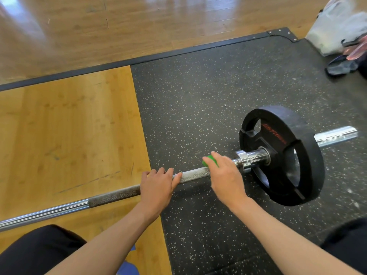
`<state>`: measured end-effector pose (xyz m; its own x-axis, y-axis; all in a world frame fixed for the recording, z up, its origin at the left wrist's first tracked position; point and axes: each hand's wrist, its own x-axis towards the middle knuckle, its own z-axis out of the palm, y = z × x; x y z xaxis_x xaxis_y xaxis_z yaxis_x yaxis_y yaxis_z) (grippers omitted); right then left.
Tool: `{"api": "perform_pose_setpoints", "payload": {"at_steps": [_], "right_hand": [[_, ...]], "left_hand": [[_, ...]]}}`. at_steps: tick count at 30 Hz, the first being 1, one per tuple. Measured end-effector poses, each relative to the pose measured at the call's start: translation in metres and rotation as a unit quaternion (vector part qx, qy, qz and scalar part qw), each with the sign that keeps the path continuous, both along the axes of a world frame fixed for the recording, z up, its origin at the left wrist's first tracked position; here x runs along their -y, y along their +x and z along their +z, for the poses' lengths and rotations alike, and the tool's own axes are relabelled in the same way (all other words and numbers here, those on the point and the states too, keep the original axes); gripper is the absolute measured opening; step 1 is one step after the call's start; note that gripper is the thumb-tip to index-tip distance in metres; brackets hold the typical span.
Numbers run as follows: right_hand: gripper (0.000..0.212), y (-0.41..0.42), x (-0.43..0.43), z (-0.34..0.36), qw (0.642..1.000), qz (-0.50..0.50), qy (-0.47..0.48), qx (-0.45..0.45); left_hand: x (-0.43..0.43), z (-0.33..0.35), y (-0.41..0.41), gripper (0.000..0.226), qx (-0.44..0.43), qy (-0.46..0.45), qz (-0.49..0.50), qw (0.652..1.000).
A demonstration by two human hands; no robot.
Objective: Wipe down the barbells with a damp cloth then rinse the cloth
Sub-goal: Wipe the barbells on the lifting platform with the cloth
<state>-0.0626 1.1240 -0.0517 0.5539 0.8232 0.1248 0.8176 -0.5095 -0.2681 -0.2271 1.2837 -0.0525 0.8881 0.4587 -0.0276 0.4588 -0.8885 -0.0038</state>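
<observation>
Barbell lies on the lifting platform, black weight plate on its right sleeve; left hand curls over the knurled shaft, steadying; right hand grips green cloth round the shaft beside the collar; likely best squeezed snug, twisting while sliding along the knurling.

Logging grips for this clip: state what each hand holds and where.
The left hand grips the barbell on its knurled shaft. The right hand holds a green cloth against the shaft, beside the collar.
</observation>
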Motion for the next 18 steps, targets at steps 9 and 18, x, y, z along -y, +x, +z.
{"api": "perform_pose_setpoints", "payload": {"at_steps": [9,18], "right_hand": [[0.071,-0.041,-0.028,0.0,0.997,-0.059,0.023,-0.054],[0.08,0.007,0.009,0.026,0.996,-0.047,0.063,-0.036]], "left_hand": [[-0.002,0.0,0.001,0.025,-0.005,0.012,0.03,0.999],[0.023,0.001,0.056,0.054,0.021,0.0,-0.101,0.995]]}}
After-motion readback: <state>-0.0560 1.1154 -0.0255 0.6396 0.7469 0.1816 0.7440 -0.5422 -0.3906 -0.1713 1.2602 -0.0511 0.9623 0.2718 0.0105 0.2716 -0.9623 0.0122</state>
